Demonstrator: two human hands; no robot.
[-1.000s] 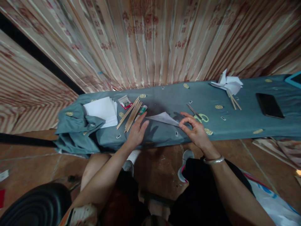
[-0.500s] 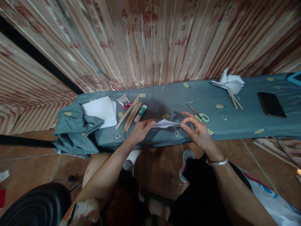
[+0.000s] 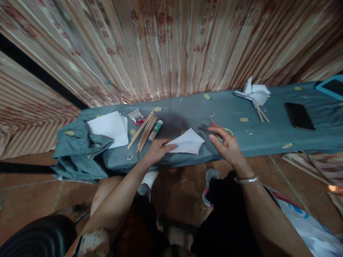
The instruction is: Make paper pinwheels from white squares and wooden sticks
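Observation:
A creased white sheet of paper point(image 3: 187, 142) is pinched at its left corner by my left hand point(image 3: 158, 149), just above the cloth. My right hand point(image 3: 224, 142) is off the paper, to its right, fingers apart and holding nothing. Partly hidden behind that hand lie scissors point(image 3: 228, 131) with light green handles. Left of the paper are a glue stick point(image 3: 155, 130), several wooden sticks point(image 3: 147, 132), a small open red-and-white box point(image 3: 137, 117) of tiny metal pieces, and a stack of white paper point(image 3: 109, 128).
Teal cloth point(image 3: 184, 110) covers the long narrow table. Toward its right end lie white paper pinwheels point(image 3: 255, 93) on sticks, a black phone point(image 3: 299, 116) and a blue-framed device point(image 3: 331, 87). A pleated curtain point(image 3: 166, 50) hangs along the back. A black stool point(image 3: 40, 237) stands at lower left.
My right hand has let go of the paper's right end and drawn slightly away. The paper, seen nearly edge-on before, now shows its broad face. My left hand keeps its hold.

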